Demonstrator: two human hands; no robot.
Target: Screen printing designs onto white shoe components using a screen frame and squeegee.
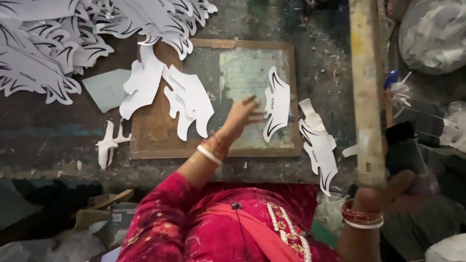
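White card is met first: the left hand (241, 116), fingers spread flat, is laid on the board (155, 140) touching a white cut-out (277, 104) just right of its fingertips, long axis running front to back. The right hand (388, 191) is clamped on a wooden handle (365, 92) beyond the board's right edge, farther off.

White cutout (277, 103), black curved stripes

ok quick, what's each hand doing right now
Left hand: open, fingers spread on the board, touching the white cutout.
Right hand: closed around the wooden handle.
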